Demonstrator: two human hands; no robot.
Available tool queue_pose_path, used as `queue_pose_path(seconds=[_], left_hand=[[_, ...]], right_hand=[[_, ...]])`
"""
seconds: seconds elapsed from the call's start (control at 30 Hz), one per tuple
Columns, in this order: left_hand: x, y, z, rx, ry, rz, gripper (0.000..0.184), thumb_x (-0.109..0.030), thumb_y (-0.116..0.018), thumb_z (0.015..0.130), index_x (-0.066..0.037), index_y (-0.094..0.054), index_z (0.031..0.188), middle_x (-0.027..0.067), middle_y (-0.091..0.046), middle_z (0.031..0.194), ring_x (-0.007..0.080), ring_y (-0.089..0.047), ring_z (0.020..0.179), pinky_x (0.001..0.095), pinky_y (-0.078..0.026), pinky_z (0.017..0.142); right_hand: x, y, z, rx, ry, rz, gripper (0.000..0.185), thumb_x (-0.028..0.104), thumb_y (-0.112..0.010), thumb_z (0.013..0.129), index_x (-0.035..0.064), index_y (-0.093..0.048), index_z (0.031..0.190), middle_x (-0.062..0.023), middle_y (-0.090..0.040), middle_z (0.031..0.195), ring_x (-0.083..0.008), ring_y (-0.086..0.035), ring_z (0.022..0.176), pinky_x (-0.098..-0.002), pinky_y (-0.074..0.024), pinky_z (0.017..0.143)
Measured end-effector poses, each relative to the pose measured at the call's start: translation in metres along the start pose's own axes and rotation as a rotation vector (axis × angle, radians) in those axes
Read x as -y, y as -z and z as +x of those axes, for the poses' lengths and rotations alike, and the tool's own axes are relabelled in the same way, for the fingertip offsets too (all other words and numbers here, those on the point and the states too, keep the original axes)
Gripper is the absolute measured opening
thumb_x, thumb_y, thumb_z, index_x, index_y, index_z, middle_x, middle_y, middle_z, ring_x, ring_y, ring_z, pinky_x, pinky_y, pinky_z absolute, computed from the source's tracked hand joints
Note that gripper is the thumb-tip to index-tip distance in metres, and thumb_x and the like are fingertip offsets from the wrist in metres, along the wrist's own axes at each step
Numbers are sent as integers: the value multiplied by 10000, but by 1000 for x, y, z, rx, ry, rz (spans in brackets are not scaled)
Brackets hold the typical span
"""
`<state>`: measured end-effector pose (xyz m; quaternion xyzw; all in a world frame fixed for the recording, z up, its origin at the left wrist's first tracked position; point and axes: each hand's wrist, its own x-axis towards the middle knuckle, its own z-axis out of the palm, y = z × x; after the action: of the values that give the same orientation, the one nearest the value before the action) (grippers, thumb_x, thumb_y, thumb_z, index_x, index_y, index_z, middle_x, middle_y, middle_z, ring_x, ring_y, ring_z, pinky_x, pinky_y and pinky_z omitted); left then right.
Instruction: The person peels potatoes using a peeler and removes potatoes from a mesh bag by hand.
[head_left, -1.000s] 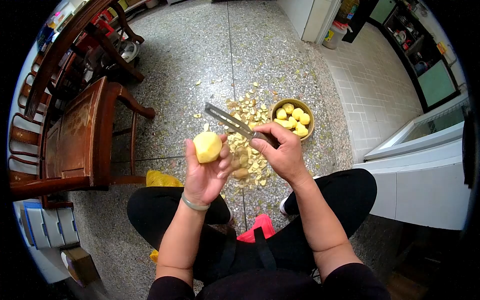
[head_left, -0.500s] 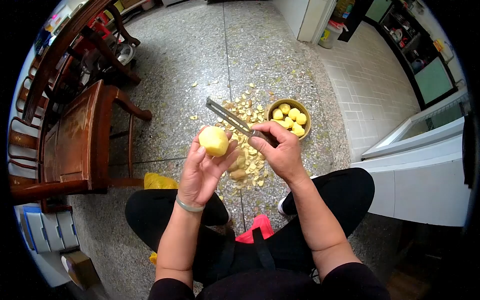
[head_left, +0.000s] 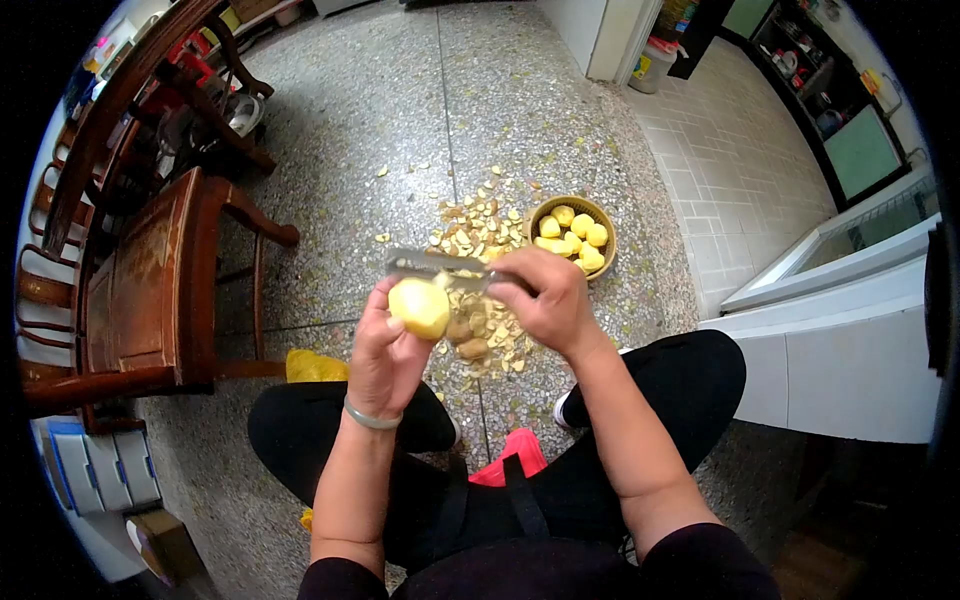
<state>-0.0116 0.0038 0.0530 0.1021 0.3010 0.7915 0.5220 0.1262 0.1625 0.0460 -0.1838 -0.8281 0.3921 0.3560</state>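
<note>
A peeled yellow potato (head_left: pixel 419 307) is held in my left hand (head_left: pixel 383 350), with the fingers wrapped around its lower side. My right hand (head_left: pixel 548 297) grips the handle of a peeler (head_left: pixel 436 263), whose long metal blade lies just above the potato's top edge; motion blurs it, so I cannot tell whether they touch. Below, on the floor, unpeeled brown potatoes (head_left: pixel 472 348) lie among many scattered peelings (head_left: pixel 508 328). Beyond my right hand stands a round basket (head_left: pixel 609 222) holding several peeled potatoes (head_left: pixel 563 216).
To the left is a wooden chair (head_left: pixel 150 280), with a yellow bag (head_left: pixel 316 366) near its foot. A pink object (head_left: pixel 512 458) lies between my legs. At the right are a white cabinet (head_left: pixel 840 380) and a doorway to a tiled floor (head_left: pixel 700 170).
The peeler has swung from a slanted position to nearly level, down close to the potato. My left hand has turned slightly and moved a little down and left with the potato.
</note>
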Motion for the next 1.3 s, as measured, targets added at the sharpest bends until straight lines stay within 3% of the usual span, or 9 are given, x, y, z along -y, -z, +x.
queue_pose_path(seconds=[0.23,0.4,0.5,0.57,0.7,0.93,1.03,1.2,1.3], left_hand=[[0,0,2,-41,-77,120,550,-105,-644,762,-84,-387,1248,114,-514,1169,256,-539,1074,413,-467,918],[6,3,2,-85,-120,366,517,-133,-663,787,-82,-417,1238,104,-534,1166,235,-546,1091,394,-461,937],[11,10,4,-89,-246,837,564,-137,-677,757,-73,-415,1253,106,-531,1176,247,-538,1104,395,-455,943],[7,0,1,-65,-101,358,608,-132,-691,715,-72,-412,1252,102,-532,1165,252,-541,1094,392,-457,937],[4,-4,-1,64,-125,395,538,-128,-667,717,-73,-415,1190,97,-531,1119,240,-554,1055,386,-478,909],[7,-2,2,-47,-173,468,512,-83,-666,764,-84,-425,1215,77,-536,1109,218,-557,1032,367,-489,881],[9,-3,5,-22,-242,516,517,-70,-676,769,-79,-434,1226,66,-535,1105,190,-552,1027,327,-477,887],[8,-5,2,-75,-192,660,526,-60,-692,744,-34,-442,1207,62,-534,1144,182,-541,1039,323,-453,911],[7,-10,0,-102,-152,560,559,-67,-695,723,-31,-431,1214,62,-530,1108,175,-542,1027,298,-463,890]], right_hand=[[10,6,-1,55,-242,57,191,87,-706,740,10,-656,908,-32,-610,735,-80,-532,620,-227,-426,575],[28,-2,0,78,6,152,230,70,-739,700,17,-651,905,-83,-639,812,-162,-599,688,-261,-460,605],[27,-1,1,68,123,56,227,62,-736,689,15,-648,893,-96,-637,808,-193,-609,689,-278,-472,606],[12,-1,1,18,120,30,229,48,-726,686,15,-650,899,-106,-634,804,-210,-614,688,-289,-481,608],[-1,6,1,-23,-191,33,188,111,-716,703,40,-654,865,-105,-647,787,-251,-628,690,-318,-490,621],[14,4,1,24,-301,279,205,88,-725,706,19,-650,884,-92,-647,788,-194,-614,675,-296,-479,618],[18,2,-1,70,-127,225,223,62,-720,740,9,-649,944,-35,-637,827,-76,-568,714,-218,-453,639],[34,-5,0,34,155,30,231,60,-738,683,16,-652,894,-103,-635,794,-190,-598,657,-270,-469,589],[20,-5,-2,22,28,102,222,64,-737,682,17,-654,883,-104,-632,778,-191,-600,650,-276,-469,586]])
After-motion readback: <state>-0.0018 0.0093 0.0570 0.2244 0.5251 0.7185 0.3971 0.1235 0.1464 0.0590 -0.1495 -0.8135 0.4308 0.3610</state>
